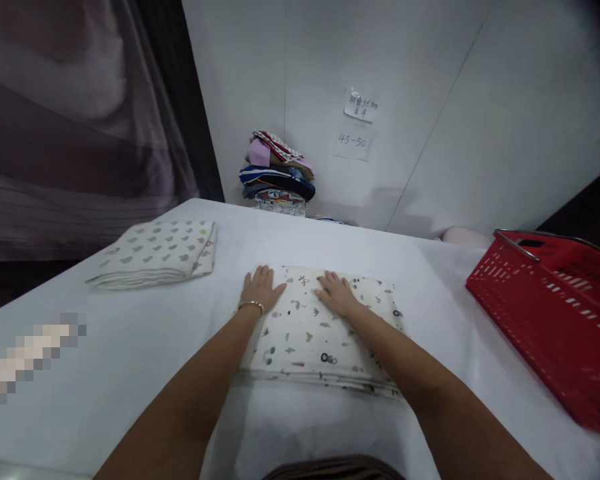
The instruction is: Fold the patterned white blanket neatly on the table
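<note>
A white cloth (305, 333) printed with small animals and plants lies folded into a flat rectangle in front of me, its layered edge facing me. My left hand (261, 288) rests flat near the far left corner of this cloth, fingers stretched out, a bracelet on the wrist. Palm down, my right hand (337, 293) presses on the cloth's far part, right of the middle, with its fingers spread. Neither hand grips anything. Farther left lies a second folded cloth (163, 250), white with grey and a few yellowish shapes.
A white-covered table (180, 353) carries both cloths. At its right stands a red perforated basket (545, 320) with a metal handle. Behind the far edge rises a stack of folded textiles (279, 170) against a wall with paper notes (361, 107). A curtain (80, 133) hangs at left.
</note>
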{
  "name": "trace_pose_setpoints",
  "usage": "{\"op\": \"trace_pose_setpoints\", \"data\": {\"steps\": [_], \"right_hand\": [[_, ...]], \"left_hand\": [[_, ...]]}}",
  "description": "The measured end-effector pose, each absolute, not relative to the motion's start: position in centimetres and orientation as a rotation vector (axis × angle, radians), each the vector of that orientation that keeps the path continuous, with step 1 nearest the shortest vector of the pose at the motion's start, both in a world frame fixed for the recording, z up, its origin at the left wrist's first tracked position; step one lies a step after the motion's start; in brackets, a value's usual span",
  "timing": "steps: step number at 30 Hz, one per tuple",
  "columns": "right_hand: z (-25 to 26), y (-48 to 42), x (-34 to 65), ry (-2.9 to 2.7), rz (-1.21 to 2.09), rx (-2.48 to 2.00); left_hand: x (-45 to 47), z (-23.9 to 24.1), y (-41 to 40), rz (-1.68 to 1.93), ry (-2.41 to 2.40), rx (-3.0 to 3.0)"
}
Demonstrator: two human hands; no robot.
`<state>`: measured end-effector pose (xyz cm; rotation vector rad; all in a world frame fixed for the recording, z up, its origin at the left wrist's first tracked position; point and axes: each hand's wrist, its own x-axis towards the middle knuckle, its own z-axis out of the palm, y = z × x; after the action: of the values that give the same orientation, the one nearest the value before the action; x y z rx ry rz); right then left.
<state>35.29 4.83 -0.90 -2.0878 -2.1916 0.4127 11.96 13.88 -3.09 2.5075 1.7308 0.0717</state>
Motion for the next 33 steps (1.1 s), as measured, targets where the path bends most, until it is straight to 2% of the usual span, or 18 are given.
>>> {"op": "trace_pose_setpoints", "data": {"steps": [7, 13, 21, 24, 27, 30, 33], "right_hand": [[-1.8, -2.6, 41.2, -1.940, 0.048, -2.405], [-3.2, -5.6, 44.1, -1.727, 0.120, -2.510], [-2.0, -5.2, 44.0, -1.734, 0.187, -2.491], [-1.0, -5.9, 43.3, -1.740, 0.224, -2.494], [-0.4, -7.9, 41.1, -1.845, 0.223, -2.392], [-0.7, -10.7, 38.6, -2.029, 0.342, -2.208], [-1.6, -12.8, 37.1, -2.069, 0.338, -2.183]], "left_hand": [[12.0, -2.9, 14.0, 0.084, 1.740, 2.534], [12.0, -3.1, 14.2, 0.109, 1.735, 2.556], [12.1, -1.2, 14.3, 0.055, 1.668, 2.515], [12.1, 0.4, 12.3, 0.069, 1.657, 2.498], [11.2, 1.0, 8.1, 0.033, 1.398, 2.627], [9.0, 0.0, 3.4, -0.034, 1.235, 2.708], [6.8, -1.6, 0.5, 0.043, 1.284, 2.767]]}}
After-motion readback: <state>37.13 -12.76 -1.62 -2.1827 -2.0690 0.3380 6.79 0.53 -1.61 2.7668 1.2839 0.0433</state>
